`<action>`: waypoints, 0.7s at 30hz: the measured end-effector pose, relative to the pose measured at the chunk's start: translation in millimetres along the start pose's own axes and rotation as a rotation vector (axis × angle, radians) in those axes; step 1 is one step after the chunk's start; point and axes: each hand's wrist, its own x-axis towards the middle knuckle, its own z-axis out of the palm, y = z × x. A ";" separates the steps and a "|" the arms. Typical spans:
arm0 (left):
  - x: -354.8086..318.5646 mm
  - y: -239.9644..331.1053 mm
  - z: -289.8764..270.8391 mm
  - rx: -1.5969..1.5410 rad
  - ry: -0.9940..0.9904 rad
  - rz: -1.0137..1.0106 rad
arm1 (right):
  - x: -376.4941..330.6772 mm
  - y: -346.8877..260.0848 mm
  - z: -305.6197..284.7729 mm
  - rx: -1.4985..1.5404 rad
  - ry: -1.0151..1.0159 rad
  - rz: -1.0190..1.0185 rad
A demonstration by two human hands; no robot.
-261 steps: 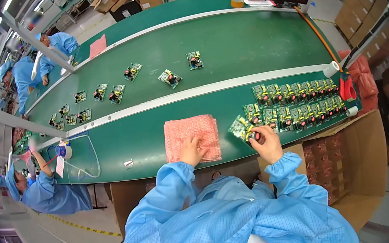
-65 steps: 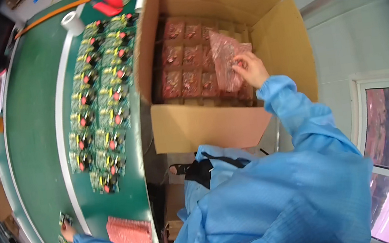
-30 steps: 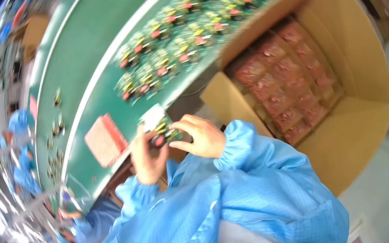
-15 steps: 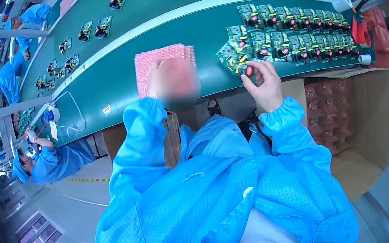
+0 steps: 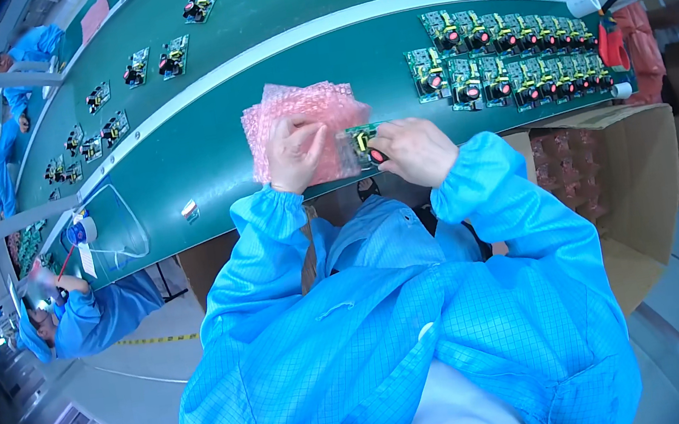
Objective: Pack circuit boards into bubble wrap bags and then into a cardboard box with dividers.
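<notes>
Board [image 5: 362, 142] is near the middle of the frame, between the left hand [image 5: 294, 154] and the right hand [image 5: 420, 150]. The right hand holds it by its right end, close to a red top [image 5: 378, 155]. Its left end meets the right edge of the pink wrap [image 5: 325, 102] (a bumpy, messy pile). I cannot tell if that end is tucked in. The left hand is on the wrap with its fingers curled, and I cannot tell if it pinches any. The wrap lies on the green table [image 5: 202, 148]. At the upper right of the frame, more boards [image 5: 497, 88] sit in two rows, and below them is a big box [image 5: 639, 172].
</notes>
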 end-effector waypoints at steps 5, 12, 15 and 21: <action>-4.1 7.5 5.8 -0.136 -0.127 0.014 | 15.2 3.9 13.1 0.157 -0.071 0.132; -7.6 27.7 16.2 -0.558 -0.064 -0.450 | 2.4 19.9 62.8 0.480 0.092 0.200; -2.3 -6.1 -0.6 -0.359 0.092 -0.417 | 15.7 15.7 28.5 0.484 0.322 0.302; -35.1 -134.2 -9.3 0.356 -0.238 -0.277 | 71.8 4.3 81.8 0.109 -0.142 -0.048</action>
